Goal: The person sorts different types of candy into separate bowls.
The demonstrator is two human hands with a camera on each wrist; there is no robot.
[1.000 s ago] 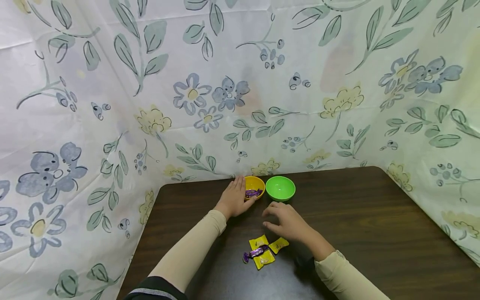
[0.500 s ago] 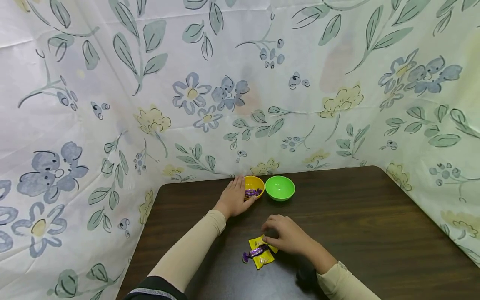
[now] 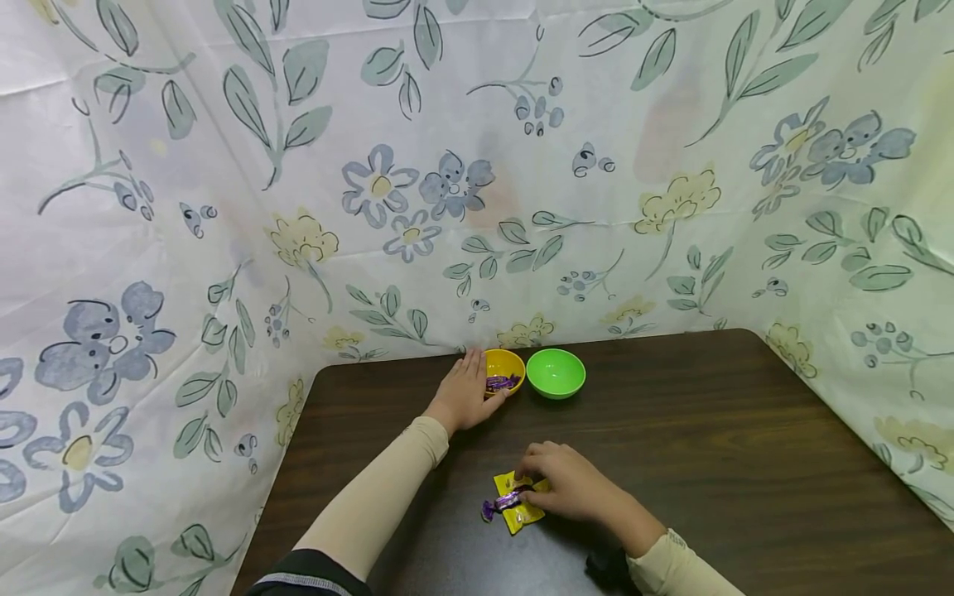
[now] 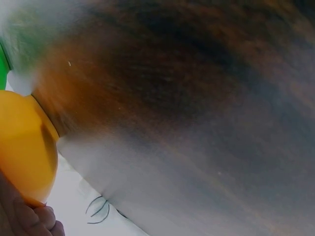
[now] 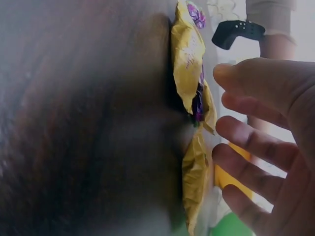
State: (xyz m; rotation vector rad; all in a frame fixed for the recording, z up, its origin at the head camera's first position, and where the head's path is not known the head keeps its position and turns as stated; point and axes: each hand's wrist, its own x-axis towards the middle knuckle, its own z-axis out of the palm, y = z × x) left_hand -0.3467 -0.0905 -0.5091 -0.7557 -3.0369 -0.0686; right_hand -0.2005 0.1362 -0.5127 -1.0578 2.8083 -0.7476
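Brown table [image 3: 730,430], candies [image 3: 510,501] under spread right hand [image 3: 566,483], left hand [image 3: 462,394] flat against yellow bowl [image 3: 505,362]

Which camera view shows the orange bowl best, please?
The head view: it shows the orange bowl holding purple-wrapped candies. The left wrist view shows its cropped outer wall; the right wrist view, a part behind fingers.

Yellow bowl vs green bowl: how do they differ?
The yellow bowl holds purple-wrapped candies; the green bowl shows none. The left hand rests against the yellow bowl; no hand touches the green bowl. Shared: both stand upright near the far edge of the table.
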